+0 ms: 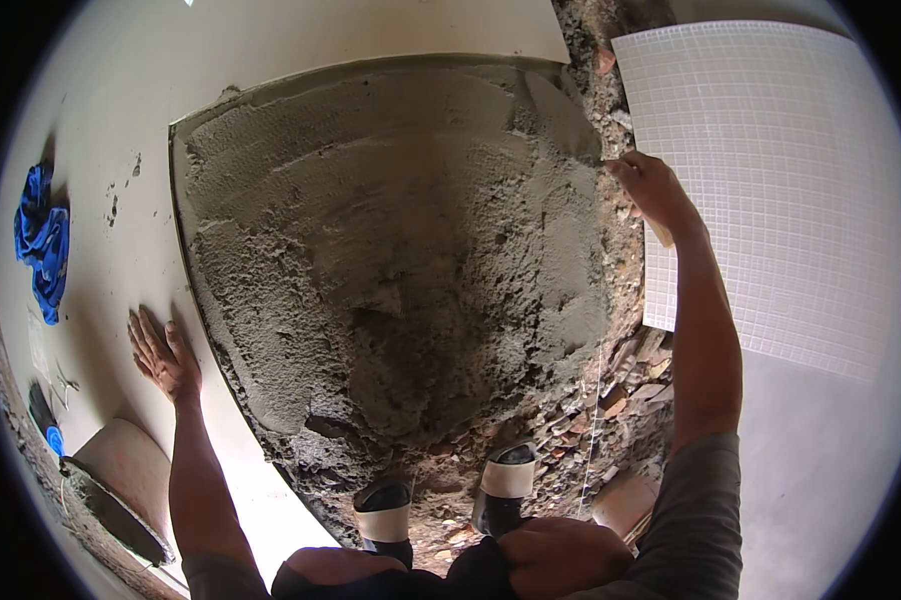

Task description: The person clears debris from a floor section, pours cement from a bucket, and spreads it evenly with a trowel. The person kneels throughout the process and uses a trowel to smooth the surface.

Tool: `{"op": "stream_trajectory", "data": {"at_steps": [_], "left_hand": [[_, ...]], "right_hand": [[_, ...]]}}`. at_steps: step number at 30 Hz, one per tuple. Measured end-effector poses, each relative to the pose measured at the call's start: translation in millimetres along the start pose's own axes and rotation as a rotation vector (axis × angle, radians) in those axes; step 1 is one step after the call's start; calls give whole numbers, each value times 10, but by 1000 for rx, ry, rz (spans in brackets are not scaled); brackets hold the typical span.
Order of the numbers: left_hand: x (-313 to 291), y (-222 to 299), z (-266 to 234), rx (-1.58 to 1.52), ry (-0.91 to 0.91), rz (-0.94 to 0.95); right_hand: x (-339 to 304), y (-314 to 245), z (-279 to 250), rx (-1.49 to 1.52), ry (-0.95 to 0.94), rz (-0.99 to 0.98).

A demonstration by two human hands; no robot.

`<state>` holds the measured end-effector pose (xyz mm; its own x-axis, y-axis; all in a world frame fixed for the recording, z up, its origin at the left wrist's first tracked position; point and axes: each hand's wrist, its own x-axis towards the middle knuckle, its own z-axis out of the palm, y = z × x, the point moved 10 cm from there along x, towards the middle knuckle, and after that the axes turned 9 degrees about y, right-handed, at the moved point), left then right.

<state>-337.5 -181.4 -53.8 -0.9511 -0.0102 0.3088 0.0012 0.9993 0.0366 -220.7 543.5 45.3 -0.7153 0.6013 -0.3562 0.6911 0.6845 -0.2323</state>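
Observation:
My left hand (167, 358) lies flat with fingers spread on the large pale tile (100, 250) at the left, beside the mortar. Grey wet mortar (400, 220) covers the ground in front of me, smoother at the far side and rough and lumpy closer in. At its right edge my right hand (652, 192) is closed round a trowel, whose wooden handle (662, 235) sticks out below the fist. The trowel's blade cannot be clearly told from the grey mortar.
Another pale tile (370, 30) borders the far side. A white gridded sheet (760, 190) lies at the right, beside broken rubble (630, 385). A blue cloth (42, 245) and a mortar-stained bucket (125, 480) are at the left. A thin string (593, 425) crosses the rubble.

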Motion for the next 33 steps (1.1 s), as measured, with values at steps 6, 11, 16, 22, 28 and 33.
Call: {"op": "stream_trajectory", "data": {"at_steps": [6, 11, 16, 22, 28, 33], "left_hand": [[-6, -42, 37, 15, -7, -12], [-1, -43, 30, 13, -3, -3], [-1, -30, 23, 8, 0, 3], [-15, -44, 42, 18, -22, -9], [51, -100, 93, 61, -173, -72], [-251, 31, -254, -224, -488, -2]], "right_hand": [[-112, 538, 113, 466, -2, 423], [43, 248, 357, 530, -132, 309], [-83, 383, 48, 232, -99, 286], [-259, 406, -48, 302, 32, 180], [-479, 311, 322, 104, -127, 61], [-1460, 268, 359, -120, -98, -272]]}}
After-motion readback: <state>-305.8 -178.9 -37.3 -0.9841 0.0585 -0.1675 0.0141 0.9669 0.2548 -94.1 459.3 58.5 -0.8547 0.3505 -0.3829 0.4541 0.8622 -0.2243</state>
